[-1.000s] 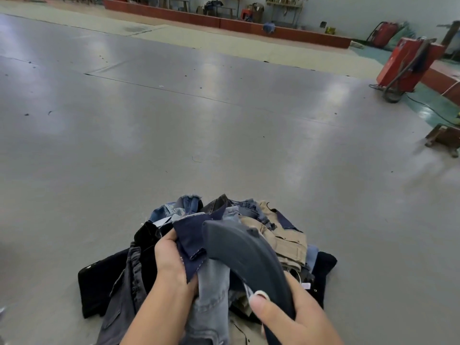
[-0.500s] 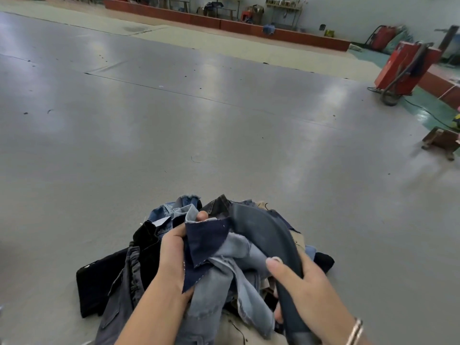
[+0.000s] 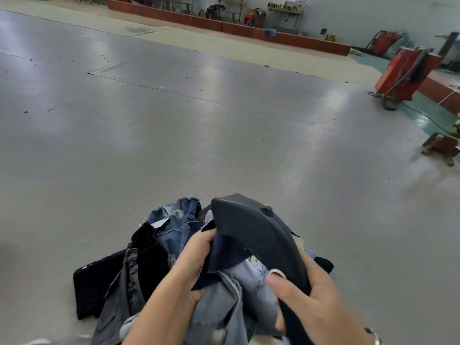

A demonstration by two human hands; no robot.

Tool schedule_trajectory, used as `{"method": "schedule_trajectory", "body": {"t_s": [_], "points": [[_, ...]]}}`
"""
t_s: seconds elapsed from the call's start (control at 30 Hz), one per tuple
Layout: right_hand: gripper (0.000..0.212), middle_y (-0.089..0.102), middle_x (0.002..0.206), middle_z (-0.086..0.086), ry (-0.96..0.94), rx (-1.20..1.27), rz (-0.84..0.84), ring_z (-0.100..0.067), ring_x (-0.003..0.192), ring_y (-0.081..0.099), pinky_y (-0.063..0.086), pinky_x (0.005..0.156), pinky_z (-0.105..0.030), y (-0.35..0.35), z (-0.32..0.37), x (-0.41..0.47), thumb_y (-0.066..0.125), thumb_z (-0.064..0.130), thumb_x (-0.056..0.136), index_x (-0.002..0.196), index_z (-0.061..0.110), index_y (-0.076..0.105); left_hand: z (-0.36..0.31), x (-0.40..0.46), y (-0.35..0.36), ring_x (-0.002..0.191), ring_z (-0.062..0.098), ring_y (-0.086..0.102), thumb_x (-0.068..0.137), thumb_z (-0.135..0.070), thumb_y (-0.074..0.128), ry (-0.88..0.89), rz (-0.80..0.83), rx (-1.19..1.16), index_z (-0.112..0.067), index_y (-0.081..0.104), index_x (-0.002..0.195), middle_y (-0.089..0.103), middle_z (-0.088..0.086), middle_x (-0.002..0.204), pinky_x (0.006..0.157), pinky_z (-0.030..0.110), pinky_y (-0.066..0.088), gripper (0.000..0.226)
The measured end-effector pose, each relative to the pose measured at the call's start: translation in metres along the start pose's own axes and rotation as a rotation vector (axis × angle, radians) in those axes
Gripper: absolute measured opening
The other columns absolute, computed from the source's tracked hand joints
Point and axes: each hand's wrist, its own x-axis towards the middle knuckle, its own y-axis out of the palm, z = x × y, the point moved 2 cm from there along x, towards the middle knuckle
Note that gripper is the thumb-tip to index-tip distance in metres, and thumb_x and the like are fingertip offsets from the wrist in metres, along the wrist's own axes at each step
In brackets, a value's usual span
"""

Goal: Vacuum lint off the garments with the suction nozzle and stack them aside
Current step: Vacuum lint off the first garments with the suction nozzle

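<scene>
Denim garment (image 3: 219, 307) bunched in left hand (image 3: 196, 260); right hand (image 3: 306, 300) grips curved matte nozzle (image 3: 256, 235).

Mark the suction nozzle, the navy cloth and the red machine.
suction nozzle (image 3: 251, 232), head view, its curved dark back.
navy cloth (image 3: 224, 260), head view, its flat middle.
red machine (image 3: 405, 75), head view, its red side.

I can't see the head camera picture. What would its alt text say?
Seen from above, a person's right hand holds a dark curved suction nozzle over a pile of denim and dark garments on a grey floor, while the left hand pinches a navy piece of cloth beside the nozzle. Red machines stand far off to the right.
</scene>
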Motion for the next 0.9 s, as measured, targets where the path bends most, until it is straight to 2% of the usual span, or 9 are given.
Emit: {"method": "schedule_trajectory", "body": {"t_s": [0.1, 0.17, 0.27, 0.33, 0.4, 0.5, 0.63, 0.8, 0.9], "points": [[0.056, 0.070, 0.067, 0.003, 0.006, 0.025, -0.109, -0.015, 0.056, 0.065, 0.049, 0.057, -0.024, -0.014, -0.014, -0.003, 0.069, 0.058, 0.043, 0.097, 0.065, 0.056, -0.010, -0.007, -0.012, 0.032, 0.002, 0.046, 0.098, 0.010, 0.029, 0.027, -0.045, -0.085, -0.009, 0.045, 0.025, 0.040, -0.002, 0.024, 0.039, 0.016, 0.034, 0.077], [0.053, 0.071, 0.084, 0.022, 0.007, -0.017, -0.106, 0.001, 0.073, 0.066, 0.047, 0.064, -0.013, -0.012, -0.017, -0.006, 0.069, 0.058, 0.045, 0.093, 0.074, 0.052, -0.010, -0.011, -0.016, 0.023, -0.001, 0.041, 0.097, 0.010, 0.030, 0.051, -0.006, -0.139, -0.009, 0.049, 0.031, 0.044, -0.001, 0.027, 0.044, 0.024, 0.036, 0.071], [0.046, 0.072, 0.072, 0.003, 0.038, 0.024, -0.023, -0.012, 0.059, 0.067, 0.051, 0.055, -0.019, 0.001, -0.009, -0.004, 0.069, 0.060, 0.049, 0.091, 0.070, 0.054, -0.002, -0.015, -0.001, 0.042, -0.001, 0.060, 0.098, 0.002, 0.037, 0.030, 0.113, -0.112, -0.007, 0.058, 0.071, 0.069, 0.005, 0.061, 0.042, 0.013, 0.046, 0.036], [0.042, 0.063, 0.057, -0.012, 0.003, 0.088, -0.089, -0.026, 0.045, 0.061, 0.049, 0.047, -0.028, 0.000, -0.005, -0.002, 0.074, 0.054, 0.054, 0.094, 0.053, 0.061, 0.002, -0.022, 0.004, 0.060, 0.011, 0.071, 0.098, -0.008, 0.045, -0.019, 0.178, -0.300, -0.002, 0.064, 0.093, 0.073, 0.013, 0.089, 0.048, 0.019, 0.052, 0.020], [0.028, 0.060, 0.054, -0.014, -0.013, 0.115, -0.202, -0.030, 0.041, 0.057, 0.047, 0.043, -0.025, -0.009, -0.003, -0.002, 0.080, 0.045, 0.067, 0.090, 0.040, 0.065, 0.005, -0.029, 0.005, 0.072, 0.022, 0.073, 0.096, -0.009, 0.049, -0.002, 0.191, -0.447, -0.002, 0.064, 0.107, 0.074, 0.016, 0.093, 0.052, 0.027, 0.056, 0.020], [0.025, 0.062, 0.055, -0.012, 0.017, 0.063, -0.231, -0.027, 0.044, 0.059, 0.048, 0.047, -0.025, -0.014, -0.006, -0.008, 0.081, 0.036, 0.071, 0.088, 0.046, 0.065, 0.011, -0.033, 0.007, 0.083, 0.017, 0.072, 0.096, -0.003, 0.049, 0.183, 0.103, -0.280, -0.007, 0.065, 0.105, 0.075, 0.009, 0.095, 0.065, 0.025, 0.055, 0.020], [0.044, 0.068, 0.087, 0.026, 0.029, -0.155, -0.141, 0.004, 0.076, 0.063, 0.046, 0.069, -0.009, 0.001, -0.011, -0.012, 0.078, 0.055, 0.061, 0.087, 0.075, 0.050, 0.011, -0.030, 0.010, 0.081, -0.002, 0.064, 0.092, 0.010, 0.044, 0.460, -0.026, 0.121, -0.019, 0.063, 0.096, 0.072, -0.014, 0.085, 0.066, 0.011, 0.050, 0.035], [0.036, 0.065, 0.055, 0.000, 0.105, -0.132, -0.217, -0.019, 0.044, 0.062, 0.045, 0.043, -0.018, -0.001, -0.006, -0.010, 0.070, 0.036, 0.076, 0.108, 0.044, 0.055, 0.016, -0.024, 0.007, 0.070, -0.008, 0.055, 0.090, 0.010, 0.039, 0.504, -0.066, 0.311, -0.023, 0.058, 0.089, 0.065, -0.018, 0.077, 0.064, 0.007, 0.043, 0.038], [0.038, 0.068, 0.062, 0.003, 0.123, -0.045, -0.215, -0.018, 0.054, 0.065, 0.048, 0.051, -0.022, -0.003, -0.010, -0.012, 0.076, 0.042, 0.072, 0.106, 0.044, 0.059, 0.014, -0.024, 0.007, 0.072, -0.012, 0.056, 0.090, 0.009, 0.041, 0.513, -0.065, 0.317, -0.026, 0.057, 0.091, 0.064, -0.017, 0.079, 0.062, 0.004, 0.041, 0.039]]}}
